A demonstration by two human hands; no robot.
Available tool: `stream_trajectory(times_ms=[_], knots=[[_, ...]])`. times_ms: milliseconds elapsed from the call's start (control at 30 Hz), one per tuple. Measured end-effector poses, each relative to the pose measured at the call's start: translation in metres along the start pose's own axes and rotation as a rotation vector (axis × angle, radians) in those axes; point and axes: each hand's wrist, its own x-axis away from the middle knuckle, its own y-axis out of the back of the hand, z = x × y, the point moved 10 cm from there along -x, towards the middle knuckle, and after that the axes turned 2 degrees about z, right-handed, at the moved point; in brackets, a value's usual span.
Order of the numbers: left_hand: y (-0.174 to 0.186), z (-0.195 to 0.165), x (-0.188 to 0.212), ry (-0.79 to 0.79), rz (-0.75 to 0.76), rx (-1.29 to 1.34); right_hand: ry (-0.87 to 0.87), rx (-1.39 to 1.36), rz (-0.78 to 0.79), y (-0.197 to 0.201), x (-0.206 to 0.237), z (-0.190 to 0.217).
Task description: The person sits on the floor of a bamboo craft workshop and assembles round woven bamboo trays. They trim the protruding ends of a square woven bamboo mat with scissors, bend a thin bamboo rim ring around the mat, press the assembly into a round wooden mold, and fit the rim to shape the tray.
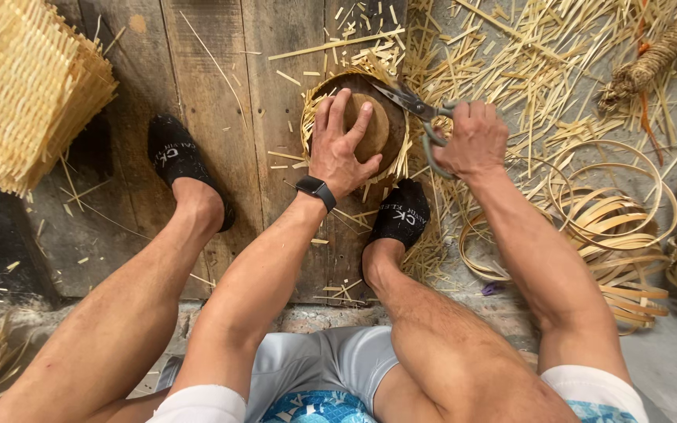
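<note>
Bare knees frame the left hand (341,149) pressing a wooden mould (370,125) inside the half-trimmed basket (313,117), the right hand (472,139) beside it gripping scissors (413,106).

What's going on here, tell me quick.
A person sits over a wooden board among loose cane strips. The left hand presses a round wooden block down on a small woven cane piece. The right hand holds scissors, blades at the weave's upper edge. One socked foot rests just below the piece. Stacked woven panels lie at the upper left, coiled cane hoops at the right.
</note>
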Motion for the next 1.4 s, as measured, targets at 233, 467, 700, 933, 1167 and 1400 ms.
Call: stream_trajectory(times_ms=[233, 467, 700, 933, 1167, 1400], knots=[[-0.006, 0.002, -0.004, -0.126, 0.181, 0.063, 0.204, 0.131, -0.334, 0.044, 0.004, 0.015], [-0.003, -0.005, 0.001, -0.075, 0.164, -0.102, 0.129, 0.156, 0.026, 0.012, -0.016, -0.001], [-0.002, 0.005, 0.001, 0.252, -0.077, -0.122, 0.228, 0.239, -0.466, 0.066, -0.002, 0.030], [0.004, 0.002, 0.002, 0.129, -0.059, -0.158, 0.071, 0.033, 0.063, 0.013, -0.021, 0.002], [0.000, 0.009, 0.002, 0.141, -0.033, -0.082, 0.132, 0.177, -0.318, 0.047, -0.016, 0.017], [0.002, 0.009, -0.003, -0.012, 0.142, -0.022, 0.207, 0.210, -0.303, 0.047, -0.017, 0.022]])
